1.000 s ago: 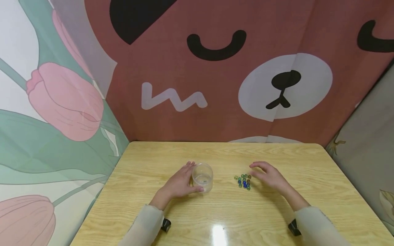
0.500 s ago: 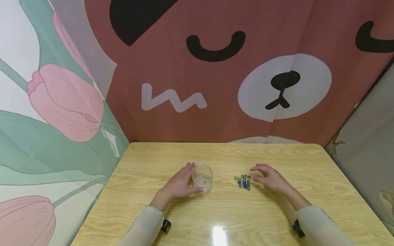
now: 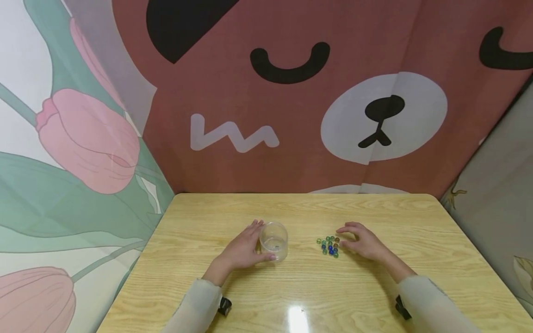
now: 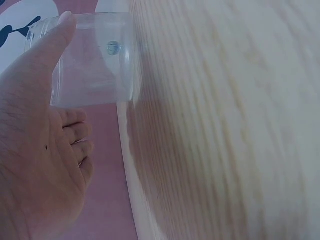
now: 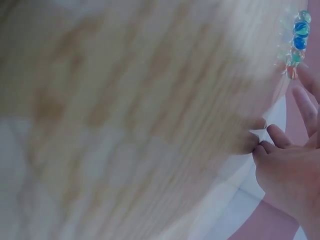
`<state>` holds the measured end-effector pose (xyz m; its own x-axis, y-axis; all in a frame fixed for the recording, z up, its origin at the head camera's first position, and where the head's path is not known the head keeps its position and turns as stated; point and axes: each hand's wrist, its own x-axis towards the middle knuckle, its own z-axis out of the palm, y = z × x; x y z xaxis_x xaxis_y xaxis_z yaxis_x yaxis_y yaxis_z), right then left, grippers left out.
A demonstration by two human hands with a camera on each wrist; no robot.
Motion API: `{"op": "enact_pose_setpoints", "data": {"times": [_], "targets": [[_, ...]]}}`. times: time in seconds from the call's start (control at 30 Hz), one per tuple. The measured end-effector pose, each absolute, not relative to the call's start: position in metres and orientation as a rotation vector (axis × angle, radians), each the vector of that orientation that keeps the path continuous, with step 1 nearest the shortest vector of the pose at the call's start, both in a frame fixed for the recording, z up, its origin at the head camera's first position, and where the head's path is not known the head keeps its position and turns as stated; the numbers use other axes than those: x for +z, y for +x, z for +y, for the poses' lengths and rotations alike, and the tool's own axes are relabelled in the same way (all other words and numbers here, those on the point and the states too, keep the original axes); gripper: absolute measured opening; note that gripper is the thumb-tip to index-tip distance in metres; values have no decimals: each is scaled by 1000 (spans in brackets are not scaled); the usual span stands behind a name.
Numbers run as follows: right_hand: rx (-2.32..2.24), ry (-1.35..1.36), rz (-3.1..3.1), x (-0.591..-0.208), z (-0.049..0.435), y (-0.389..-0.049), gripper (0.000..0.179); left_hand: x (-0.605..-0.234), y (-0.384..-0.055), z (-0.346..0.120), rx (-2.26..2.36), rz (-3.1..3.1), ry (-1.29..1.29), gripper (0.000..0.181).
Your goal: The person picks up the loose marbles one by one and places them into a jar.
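My left hand (image 3: 243, 249) holds a clear plastic cup (image 3: 281, 240) that stands upright on the table. The thumb lies on the cup's near side and the fingers on its far left. In the left wrist view, one glass marble (image 4: 114, 48) shows inside the cup near its bottom. To the right lies a loose cluster of glass marbles (image 3: 331, 248), several green, blue and brown. At their right edge is my right hand (image 3: 366, 243), fingers spread and slightly bent. Its thumb is at a brownish-orange marble (image 5: 292, 72); whether it touches cannot be told.
The wood-grain table (image 3: 258, 296) has its far edge against a bear-print cloth (image 3: 233, 171). A tulip-print cloth (image 3: 91, 138) hangs at the left and a grey one (image 3: 495, 185) at the right. Black straps (image 3: 225, 305) circle the wrists.
My right hand has come slightly down and left, bringing its thumb to the right edge of the marbles. The left hand and the cup have stayed in place.
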<state>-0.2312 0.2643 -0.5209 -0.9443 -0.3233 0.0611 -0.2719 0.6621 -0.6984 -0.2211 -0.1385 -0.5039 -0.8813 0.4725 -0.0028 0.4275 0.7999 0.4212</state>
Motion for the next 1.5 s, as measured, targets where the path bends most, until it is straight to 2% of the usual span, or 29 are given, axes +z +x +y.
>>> {"op": "enact_pose_setpoints", "data": {"times": [1.17,1.5], "targets": [[-1080,-513,2858,-529,260,-237,23,-504,-220,-138,659,2866,734,100],[-1099,-500,2858,-530,260,-237,12,-503,-221,-137,653,2868,749,100]]}}
